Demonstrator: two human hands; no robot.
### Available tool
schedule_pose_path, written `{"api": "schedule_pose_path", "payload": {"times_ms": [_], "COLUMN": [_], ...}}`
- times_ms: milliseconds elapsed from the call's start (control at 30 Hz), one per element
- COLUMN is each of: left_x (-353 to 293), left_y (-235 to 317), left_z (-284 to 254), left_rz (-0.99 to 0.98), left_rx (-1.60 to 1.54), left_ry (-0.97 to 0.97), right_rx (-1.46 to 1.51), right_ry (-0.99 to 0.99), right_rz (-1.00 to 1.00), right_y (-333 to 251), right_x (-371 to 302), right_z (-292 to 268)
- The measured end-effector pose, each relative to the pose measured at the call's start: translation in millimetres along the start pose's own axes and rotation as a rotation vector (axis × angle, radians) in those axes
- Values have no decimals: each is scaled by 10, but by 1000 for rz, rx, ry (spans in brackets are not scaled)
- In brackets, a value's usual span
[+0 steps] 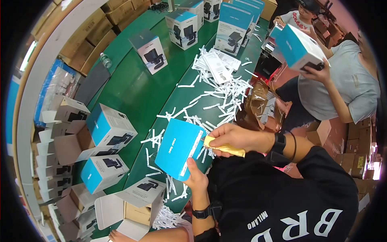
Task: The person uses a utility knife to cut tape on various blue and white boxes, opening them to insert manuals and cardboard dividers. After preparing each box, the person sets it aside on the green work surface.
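Observation:
My left hand (196,176) grips the near bottom edge of a blue and white carton (178,148) and holds it tilted above the green table (133,92). My right hand (233,137) pinches a yellow strip (225,149) at the carton's right edge, against its white side. Both wrists wear black watches. White paper strips (213,101) lie scattered on the table behind the carton.
Several blue and white cartons (109,127) lie at the left, some open (135,201), and more stand at the far end (231,26). Brown cardboard boxes (92,36) line the upper left. At the right, a person in a grey shirt lifts a carton (300,48). Someone's arm (161,234) enters at the bottom.

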State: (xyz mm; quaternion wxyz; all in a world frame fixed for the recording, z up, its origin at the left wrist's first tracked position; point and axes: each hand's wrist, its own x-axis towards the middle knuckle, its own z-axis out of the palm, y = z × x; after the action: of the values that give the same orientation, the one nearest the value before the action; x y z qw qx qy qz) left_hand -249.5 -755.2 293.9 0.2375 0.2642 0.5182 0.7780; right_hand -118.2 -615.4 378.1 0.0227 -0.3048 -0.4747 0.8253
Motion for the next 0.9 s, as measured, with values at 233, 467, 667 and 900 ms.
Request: {"api": "schedule_pose_path", "payload": {"times_ms": [233,467,667,900], "left_x": [4,37,76,98], "left_y": [-33,39,-74,325], "left_z": [-104,-135,-547,-466], "left_rz": [85,174,162,-201], "left_rx": [177,159,304,-153], "left_ry": [-35,42,-168,-132], "right_rx": [-886,-1376,-939,-1452], "right_ry": [312,285,-827,102], "right_rz": [-405,-462,-66,-792], "right_y": [37,-402,-324,-618], "right_x": [97,100,-77,436], "right_z": [304,612,-41,25]}}
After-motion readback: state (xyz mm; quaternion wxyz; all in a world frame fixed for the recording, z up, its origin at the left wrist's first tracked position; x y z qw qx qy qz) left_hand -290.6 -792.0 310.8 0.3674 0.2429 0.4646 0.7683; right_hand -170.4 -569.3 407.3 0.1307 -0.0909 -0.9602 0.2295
